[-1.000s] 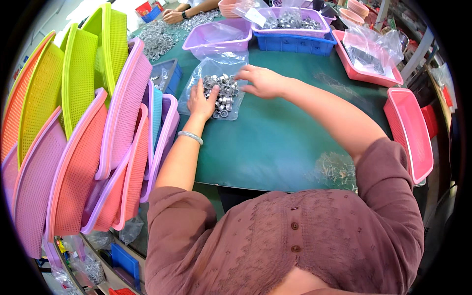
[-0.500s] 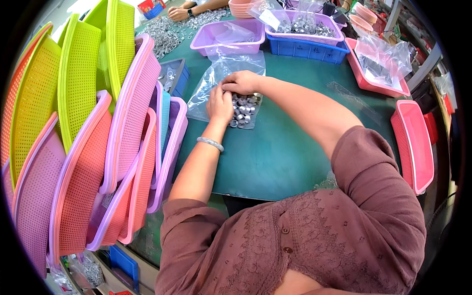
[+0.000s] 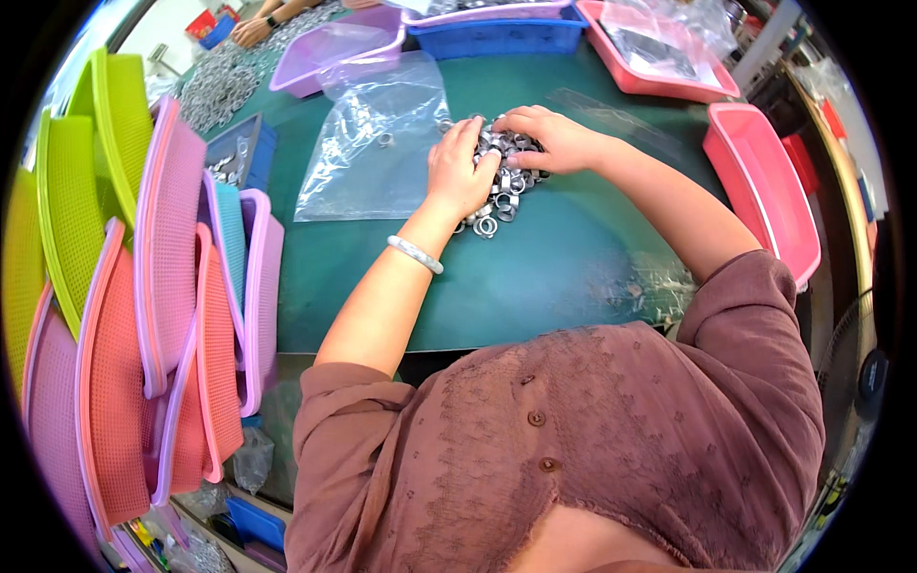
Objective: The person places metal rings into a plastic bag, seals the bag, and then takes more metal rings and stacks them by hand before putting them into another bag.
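Observation:
A heap of silvery metal rings [image 3: 503,202] lies loose on the green table top. My left hand [image 3: 460,170] rests against the heap's left side, thumb and fingers apart. From the right, my right hand [image 3: 562,140] reaches over the heap's far side with its fingers spread and curved; its fingertips touch the rings. Some rings are hidden under both hands. Just left of the heap lies a clear plastic bag [image 3: 368,158], flattened, with a ring or so showing in it.
Colourful perforated baskets [image 3: 115,334] stand stacked on the left, by a blue-grey bin [image 3: 250,153]. A purple tray [image 3: 334,53] and a blue crate [image 3: 497,38] stand at the back. Pink trays [image 3: 764,181] line the right. A co-worker's hand [image 3: 251,32] shows at far left.
The rings, earlier inside the clear bag, now lie in a loose heap beside it. My hands have come off the bag and spread apart onto the rings. The view has shifted.

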Demonstrator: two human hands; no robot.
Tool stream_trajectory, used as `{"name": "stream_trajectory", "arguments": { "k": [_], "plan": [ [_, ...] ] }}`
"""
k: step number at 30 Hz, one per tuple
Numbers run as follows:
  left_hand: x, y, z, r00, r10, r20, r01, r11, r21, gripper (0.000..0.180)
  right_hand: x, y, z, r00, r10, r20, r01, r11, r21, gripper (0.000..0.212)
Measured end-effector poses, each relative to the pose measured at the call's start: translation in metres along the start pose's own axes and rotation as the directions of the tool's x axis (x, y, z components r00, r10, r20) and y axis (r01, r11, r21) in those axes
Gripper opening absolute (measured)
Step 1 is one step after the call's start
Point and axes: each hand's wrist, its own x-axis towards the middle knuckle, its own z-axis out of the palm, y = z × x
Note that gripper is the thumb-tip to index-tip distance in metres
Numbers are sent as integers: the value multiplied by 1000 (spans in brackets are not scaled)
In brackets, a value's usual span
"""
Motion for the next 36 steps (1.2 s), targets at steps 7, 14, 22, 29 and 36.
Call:
{"name": "stream_trajectory", "arguments": {
  "k": [7,14,22,29,36],
  "plan": [
    [-8,46,14,956,50,290,-43,999,-31,77,-52,-1,1,993,-3,-122,2,1000,-1,54],
    [-38,74,2,913,116,391,-193,968,162,79,-85,-27,1,995,-37,-96,20,984,-177,45],
    [-68,82,-16,918,-90,385,-102,887,450,84,-126,-31,-3,996,49,-70,-64,971,-230,46],
    [-54,86,1,880,-65,471,-113,934,339,97,-98,-47,8,996,87,-19,-88,941,-327,64],
    [-78,94,-11,868,37,494,-241,903,355,73,-124,-52,-2,993,116,-17,-116,965,-236,52]
  ]
}}
